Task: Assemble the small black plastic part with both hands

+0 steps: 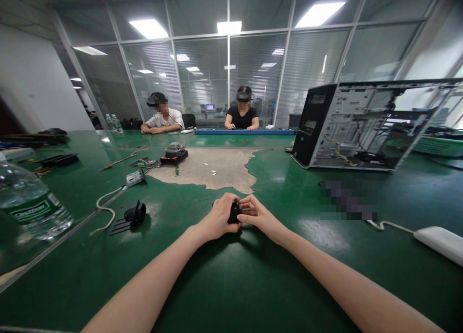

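A small black object (235, 211) is between my two hands, just above the green table (231, 275) at the centre. My left hand (221, 216) wraps round it from the left, with the fingers curled over its top and back. From the right, my right hand (257, 215) pinches its side between thumb and fingers. Most of the object is hidden by my hands, so its exact shape cannot be made out. To the left lies a black part with a round body and flat slats (134, 215).
An open computer case (314, 125) stands at the right. A water bottle (34, 202) is at the left, near a metal bracket (135, 177) and a cooler (174, 152). A white power strip (439, 243) lies at the right edge. Two people sit across the table.
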The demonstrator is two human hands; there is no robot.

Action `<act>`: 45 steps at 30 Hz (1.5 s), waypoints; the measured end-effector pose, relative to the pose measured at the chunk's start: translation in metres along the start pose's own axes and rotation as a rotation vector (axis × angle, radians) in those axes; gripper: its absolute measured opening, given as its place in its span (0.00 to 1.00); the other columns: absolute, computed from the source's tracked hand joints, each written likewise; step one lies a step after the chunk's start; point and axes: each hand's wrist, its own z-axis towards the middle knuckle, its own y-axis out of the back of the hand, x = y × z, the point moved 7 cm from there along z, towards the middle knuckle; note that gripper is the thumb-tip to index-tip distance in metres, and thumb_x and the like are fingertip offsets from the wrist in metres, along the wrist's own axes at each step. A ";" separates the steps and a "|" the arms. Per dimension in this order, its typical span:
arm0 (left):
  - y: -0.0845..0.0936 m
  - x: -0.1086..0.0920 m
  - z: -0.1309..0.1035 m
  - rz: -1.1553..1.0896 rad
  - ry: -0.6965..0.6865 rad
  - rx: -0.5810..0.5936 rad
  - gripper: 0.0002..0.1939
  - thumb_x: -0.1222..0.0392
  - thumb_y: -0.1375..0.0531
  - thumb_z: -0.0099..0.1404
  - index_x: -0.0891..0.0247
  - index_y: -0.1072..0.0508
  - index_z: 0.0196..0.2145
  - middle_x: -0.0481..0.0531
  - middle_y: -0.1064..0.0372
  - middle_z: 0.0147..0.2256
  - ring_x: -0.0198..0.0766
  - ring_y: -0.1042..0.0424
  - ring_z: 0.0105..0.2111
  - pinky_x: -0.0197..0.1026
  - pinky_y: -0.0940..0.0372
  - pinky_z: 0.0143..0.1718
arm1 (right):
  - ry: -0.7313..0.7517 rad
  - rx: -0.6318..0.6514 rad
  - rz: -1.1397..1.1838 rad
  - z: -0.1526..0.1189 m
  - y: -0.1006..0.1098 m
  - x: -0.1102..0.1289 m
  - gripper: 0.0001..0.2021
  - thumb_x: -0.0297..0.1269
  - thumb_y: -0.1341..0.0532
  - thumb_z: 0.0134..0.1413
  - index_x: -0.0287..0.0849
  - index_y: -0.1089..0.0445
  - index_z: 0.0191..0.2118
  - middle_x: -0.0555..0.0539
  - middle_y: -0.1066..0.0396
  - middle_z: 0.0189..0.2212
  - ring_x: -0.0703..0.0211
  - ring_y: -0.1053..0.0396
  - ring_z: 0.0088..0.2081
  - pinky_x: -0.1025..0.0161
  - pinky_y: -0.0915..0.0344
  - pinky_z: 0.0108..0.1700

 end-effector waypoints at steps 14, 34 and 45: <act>-0.001 0.003 -0.001 0.006 0.004 -0.001 0.28 0.64 0.40 0.48 0.61 0.47 0.46 0.53 0.44 0.41 0.43 0.41 0.42 0.47 0.43 0.42 | -0.013 0.002 -0.001 0.001 0.000 -0.002 0.17 0.39 0.35 0.38 0.44 0.40 0.36 0.49 0.36 0.37 0.59 0.35 0.40 0.57 0.40 0.44; -0.001 0.002 0.000 0.001 0.004 -0.003 0.29 0.62 0.40 0.48 0.60 0.48 0.46 0.54 0.44 0.41 0.44 0.41 0.42 0.47 0.43 0.42 | 0.006 -0.028 0.021 0.000 -0.001 0.001 0.13 0.40 0.38 0.41 0.44 0.41 0.33 0.51 0.36 0.35 0.61 0.35 0.37 0.58 0.39 0.43; -0.001 0.002 0.000 -0.022 0.018 -0.007 0.28 0.64 0.41 0.47 0.59 0.47 0.45 0.52 0.44 0.41 0.44 0.40 0.42 0.48 0.44 0.43 | -0.009 0.018 0.023 0.000 -0.002 0.001 0.16 0.37 0.36 0.38 0.44 0.41 0.35 0.50 0.35 0.37 0.60 0.35 0.39 0.58 0.39 0.42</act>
